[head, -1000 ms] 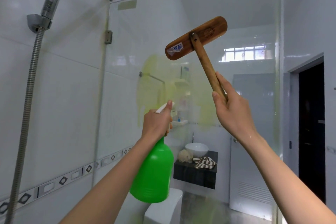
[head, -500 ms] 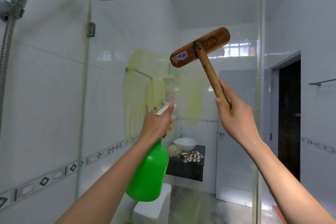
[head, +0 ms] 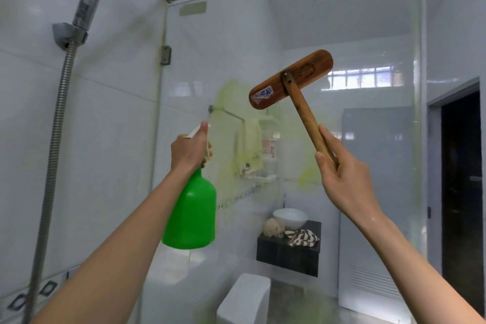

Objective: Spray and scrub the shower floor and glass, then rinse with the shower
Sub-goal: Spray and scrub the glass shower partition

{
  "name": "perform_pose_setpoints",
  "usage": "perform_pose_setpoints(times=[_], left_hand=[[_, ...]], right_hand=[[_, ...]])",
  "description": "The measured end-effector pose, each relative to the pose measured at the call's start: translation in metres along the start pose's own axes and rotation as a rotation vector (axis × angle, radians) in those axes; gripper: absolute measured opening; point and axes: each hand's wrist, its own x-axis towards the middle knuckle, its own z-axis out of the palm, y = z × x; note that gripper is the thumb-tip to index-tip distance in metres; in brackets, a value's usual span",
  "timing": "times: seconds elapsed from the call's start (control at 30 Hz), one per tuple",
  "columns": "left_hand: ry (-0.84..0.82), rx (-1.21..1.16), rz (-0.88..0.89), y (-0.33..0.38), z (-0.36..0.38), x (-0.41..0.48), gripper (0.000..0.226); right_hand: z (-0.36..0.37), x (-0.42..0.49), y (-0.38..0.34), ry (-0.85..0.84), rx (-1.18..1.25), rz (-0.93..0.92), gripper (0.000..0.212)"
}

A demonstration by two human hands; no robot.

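Head view: left hand [head: 190,150] grips bottle [head: 192,213], right hand [head: 344,179] grips brush [head: 302,75], apart, before glass [head: 368,21].

A: Where are the arms?
B: Both bare forearms reach up and forward from the lower corners, well apart.
A: The left hand [head: 190,151]?
B: Its back faces the camera — fingers curled round the top of the spray bottle [head: 193,214], one digit laid along the nozzle.
A: And the right hand [head: 343,176]?
B: Fingers and thumb wrap the brush handle [head: 307,121] near its lower end — the wrist is wet with a few drops.
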Motion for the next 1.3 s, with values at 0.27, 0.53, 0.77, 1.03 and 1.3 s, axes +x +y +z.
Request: perform_pose_setpoints(times=[0.27,0.53,0.77,1.03,1.3], left_hand=[[0.009,-0.025,0.022,0.026,-0.010,0.037,0.041],[0.042,-0.004,0.015,0.013,-0.030,0.037,0.047],[0.128,0.032,-0.004,-0.006,-0.054,0.035,0.050],[0.160,0.077,0.054,-0.005,-0.084,0.040,0.056],[0.135,0.059,0.032,-0.008,-0.107,0.040,0.053]], right_hand=[[0.029,-0.001,-0.005,-0.038,-0.036,-0.063,0.054],[0.056,-0.026,-0.010,-0.119,-0.206,-0.021,0.057],[0.130,0.060,-0.054,-0.178,-0.412,-0.075,0.058],[0.147,0.032,-0.061,-0.144,-0.362,-0.044,0.061],[0.146,-0.014,-0.059,-0.246,-0.287,0.025,0.064]])
